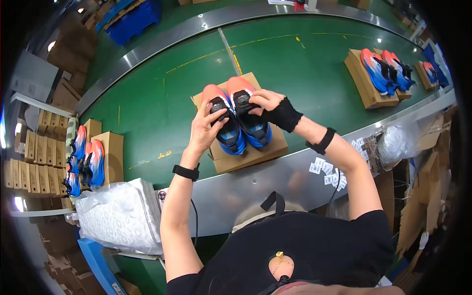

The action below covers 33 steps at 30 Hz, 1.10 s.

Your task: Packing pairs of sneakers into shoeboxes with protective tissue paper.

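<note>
Nearby, labels (318, 165), carton (235, 163) beneath shoes (230, 133) (hands (271, 104) atop)

The flat green surface (309, 64) lies open beyond and beside the central orange-and-blue shoes (237, 135). An upright brown cardboard box (115, 155) obstructs the left, a shoe-topped tan cardboard box (363, 84) the right.

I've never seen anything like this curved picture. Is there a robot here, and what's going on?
No robot: these are a person's own bare hands. A wide fisheye camera on the person's head looks down, so straight edges bend. The left hand touches the left of two orange-and-blue shoes around its black upper; the right hand, in a black fingerless covering, has its fingers at the other's tongue. I can't tell how firmly either grips. The shoes rest on a cardboard box over a green surface. Similar shoes stand at far left and right.
</note>
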{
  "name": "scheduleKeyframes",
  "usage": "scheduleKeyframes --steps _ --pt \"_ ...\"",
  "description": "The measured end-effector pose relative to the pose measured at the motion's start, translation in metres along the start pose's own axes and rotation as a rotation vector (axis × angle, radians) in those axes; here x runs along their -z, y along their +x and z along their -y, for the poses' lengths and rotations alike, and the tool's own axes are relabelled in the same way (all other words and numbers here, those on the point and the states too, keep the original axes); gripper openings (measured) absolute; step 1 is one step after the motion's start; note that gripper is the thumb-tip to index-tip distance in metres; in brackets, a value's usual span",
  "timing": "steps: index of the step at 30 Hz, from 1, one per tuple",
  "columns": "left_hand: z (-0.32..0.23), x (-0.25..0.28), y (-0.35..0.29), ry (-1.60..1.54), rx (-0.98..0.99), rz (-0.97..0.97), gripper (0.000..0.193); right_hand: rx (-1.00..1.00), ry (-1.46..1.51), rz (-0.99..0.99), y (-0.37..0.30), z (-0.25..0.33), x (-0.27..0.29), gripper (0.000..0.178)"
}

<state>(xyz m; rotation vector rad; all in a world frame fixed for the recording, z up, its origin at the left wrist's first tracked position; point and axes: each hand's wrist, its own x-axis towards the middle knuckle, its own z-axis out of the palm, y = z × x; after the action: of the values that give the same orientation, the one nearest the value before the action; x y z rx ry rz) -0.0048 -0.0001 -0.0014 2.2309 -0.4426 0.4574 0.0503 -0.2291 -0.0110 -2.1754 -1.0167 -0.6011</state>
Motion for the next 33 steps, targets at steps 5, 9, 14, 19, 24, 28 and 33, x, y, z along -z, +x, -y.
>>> scheduleKeyframes --steps 5,9,14,19,24,28,33 --pt "0.01 0.025 0.053 -0.112 0.264 0.072 0.02 -0.273 0.236 0.123 0.064 -0.017 -0.007 0.019" --pt "0.013 0.032 0.087 -0.073 0.337 0.077 0.026 -0.527 0.425 0.305 0.099 -0.028 0.002 0.024" --pt "0.025 0.037 0.066 -0.202 0.304 0.11 0.033 -0.526 0.377 0.305 0.087 -0.018 -0.002 0.028" --pt "0.066 0.036 -0.052 -0.529 0.518 -0.148 0.055 -0.18 -0.134 0.035 0.031 0.055 0.006 0.046" --pt "0.063 -0.054 -0.128 -0.405 0.79 0.081 0.065 -0.232 -0.267 0.352 0.028 0.062 -0.036 0.06" --pt "0.081 -0.081 -0.14 -0.436 0.783 -0.096 0.05 -0.508 -0.077 0.31 0.033 0.071 -0.05 0.045" --pt "0.13 -0.056 -0.136 -0.245 0.773 0.023 0.044 -0.221 0.052 0.272 -0.024 0.107 0.02 0.043"
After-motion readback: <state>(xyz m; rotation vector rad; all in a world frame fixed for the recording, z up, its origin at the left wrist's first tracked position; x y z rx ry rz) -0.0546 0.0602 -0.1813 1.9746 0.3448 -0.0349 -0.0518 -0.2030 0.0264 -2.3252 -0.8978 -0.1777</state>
